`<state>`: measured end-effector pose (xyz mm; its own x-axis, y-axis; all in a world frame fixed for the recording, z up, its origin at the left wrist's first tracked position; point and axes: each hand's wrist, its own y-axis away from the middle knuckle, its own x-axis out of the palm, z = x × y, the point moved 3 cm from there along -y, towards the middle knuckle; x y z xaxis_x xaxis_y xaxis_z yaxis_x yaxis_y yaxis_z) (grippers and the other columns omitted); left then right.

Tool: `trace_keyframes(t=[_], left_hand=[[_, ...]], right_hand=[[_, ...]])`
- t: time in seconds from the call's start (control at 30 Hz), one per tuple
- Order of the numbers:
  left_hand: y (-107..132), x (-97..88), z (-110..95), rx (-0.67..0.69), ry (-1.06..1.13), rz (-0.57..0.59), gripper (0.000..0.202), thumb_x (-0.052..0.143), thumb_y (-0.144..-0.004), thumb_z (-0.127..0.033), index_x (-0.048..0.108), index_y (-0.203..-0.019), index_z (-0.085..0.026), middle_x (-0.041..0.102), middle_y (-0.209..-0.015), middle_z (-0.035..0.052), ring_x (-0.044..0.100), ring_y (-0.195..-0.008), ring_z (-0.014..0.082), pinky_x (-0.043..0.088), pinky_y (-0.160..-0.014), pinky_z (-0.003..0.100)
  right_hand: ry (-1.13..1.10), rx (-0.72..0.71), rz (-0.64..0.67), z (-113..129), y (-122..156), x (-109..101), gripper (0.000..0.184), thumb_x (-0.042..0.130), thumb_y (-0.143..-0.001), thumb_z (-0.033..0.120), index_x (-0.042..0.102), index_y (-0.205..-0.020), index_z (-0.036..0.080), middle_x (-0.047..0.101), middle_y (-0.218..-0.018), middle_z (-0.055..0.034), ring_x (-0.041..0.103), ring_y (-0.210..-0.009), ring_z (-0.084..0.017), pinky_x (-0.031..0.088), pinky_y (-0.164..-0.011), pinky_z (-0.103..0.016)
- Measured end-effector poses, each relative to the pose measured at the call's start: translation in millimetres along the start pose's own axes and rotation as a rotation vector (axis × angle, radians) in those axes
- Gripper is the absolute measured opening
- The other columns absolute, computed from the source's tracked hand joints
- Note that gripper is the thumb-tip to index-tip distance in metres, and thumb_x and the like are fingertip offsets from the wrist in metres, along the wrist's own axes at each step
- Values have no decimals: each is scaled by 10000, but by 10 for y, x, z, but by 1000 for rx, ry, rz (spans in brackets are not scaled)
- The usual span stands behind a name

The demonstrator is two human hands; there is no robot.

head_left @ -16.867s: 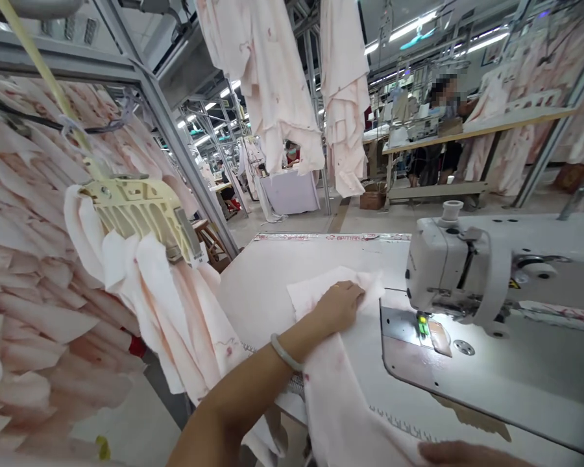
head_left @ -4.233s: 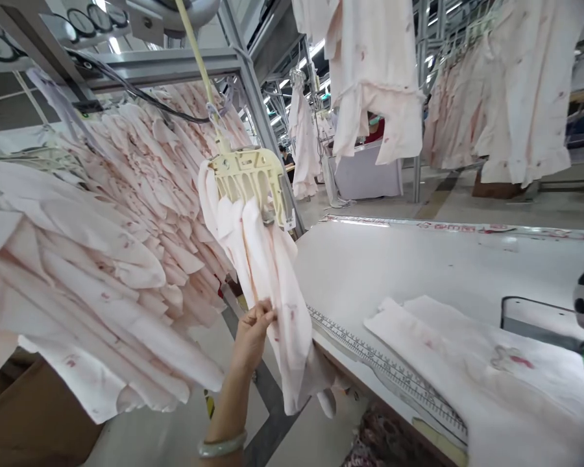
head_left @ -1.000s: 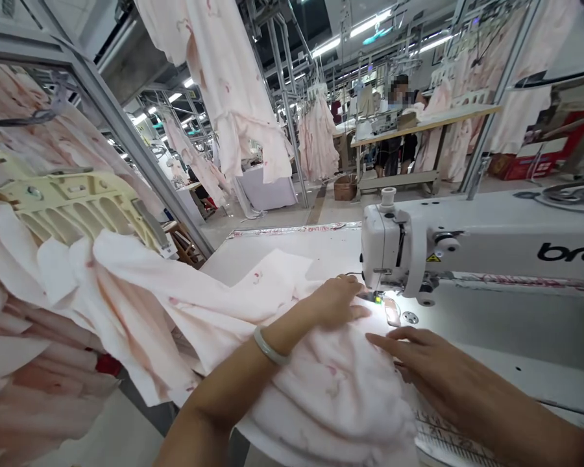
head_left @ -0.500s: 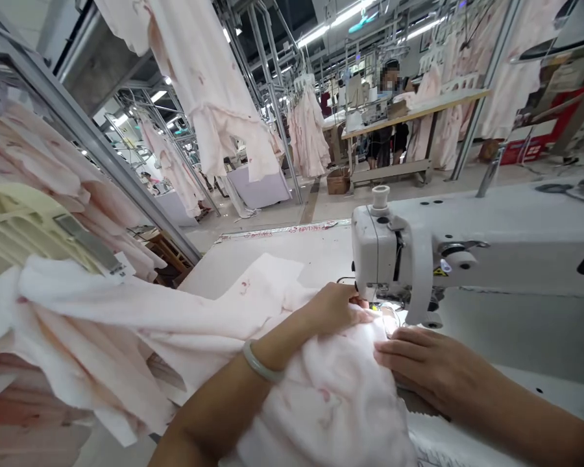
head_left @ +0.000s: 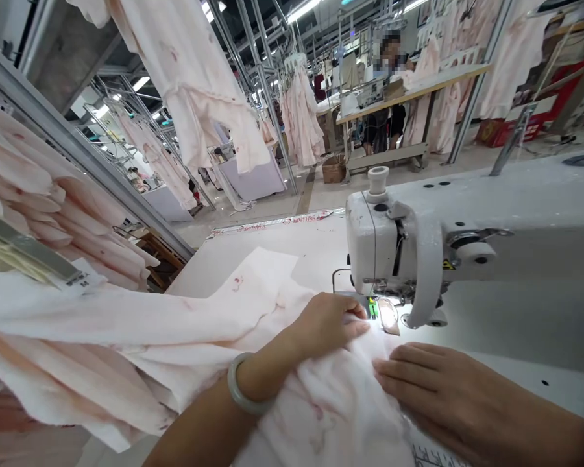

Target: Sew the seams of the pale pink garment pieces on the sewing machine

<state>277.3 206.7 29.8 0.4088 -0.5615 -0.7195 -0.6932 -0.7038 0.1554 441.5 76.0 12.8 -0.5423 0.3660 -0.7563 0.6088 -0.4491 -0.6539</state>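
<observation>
A pale pink fleece garment (head_left: 335, 395) with small reddish prints lies bunched on the sewing table before the white sewing machine (head_left: 374, 240). My left hand (head_left: 328, 324), a pale bangle on its wrist, is closed with thumb and fingers pinching the cloth just left of the lit needle area. Bright green and yellow pieces (head_left: 372, 308) show under the machine head, right by those fingertips. On the near right, my right hand (head_left: 428, 383) has its fingers pressed together at the garment's right edge; its thumb is hidden. Part of the garment stretches left across the table.
A pale yellow hanger with a grey clamp (head_left: 29, 253) is at the left. Metal rails (head_left: 102, 162) and hanging pink garments (head_left: 194, 84) stand beyond the table. Further back, a person sits at another sewing table (head_left: 413, 94), with a cardboard box (head_left: 334, 168) on the floor.
Both hands and the cloth sit slightly nearer me relative to the needle, and the green and yellow pieces show more. The hanger clamp has shifted left in view.
</observation>
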Motion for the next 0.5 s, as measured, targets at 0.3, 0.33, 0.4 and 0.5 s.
trace_keyframes(t=[0.3, 0.33, 0.4, 0.5], left_hand=[[-21, 58, -46, -40, -52, -46, 82, 817, -897, -214, 800, -817, -213, 809, -855, -23, 721, -833, 181, 490, -804, 250], [-20, 63, -50, -50, -29, -50, 92, 815, -898, -212, 802, -807, -213, 804, -838, -30, 719, -831, 178, 488, -792, 244], [-19, 77, -52, -72, 28, -52, 117, 801, -909, -210, 805, -792, -216, 789, -803, -44, 717, -832, 173, 484, -771, 234], [-31, 97, -38, -95, 53, -69, 131, 820, -918, -227, 803, -788, -222, 763, -758, -53, 708, -825, 168, 478, -771, 235]], right_hand=[[145, -7, -52, -144, 23, 75, 352, 384, -1168, 123, 734, -1129, 113, 822, -1070, -102, 722, -934, -241, 560, -943, -390], [152, -6, -43, -156, 54, 106, 348, 384, -1157, 108, 732, -1149, 112, 821, -1097, -104, 717, -955, -245, 557, -943, -392], [169, 14, -34, -169, 123, 166, 344, 397, -1112, 54, 727, -1187, 112, 819, -1150, -100, 702, -1006, -255, 540, -957, -402], [186, 34, -24, -164, 208, 235, 363, 420, -1044, 1, 718, -1220, 109, 809, -1210, -94, 677, -1058, -275, 504, -986, -429]])
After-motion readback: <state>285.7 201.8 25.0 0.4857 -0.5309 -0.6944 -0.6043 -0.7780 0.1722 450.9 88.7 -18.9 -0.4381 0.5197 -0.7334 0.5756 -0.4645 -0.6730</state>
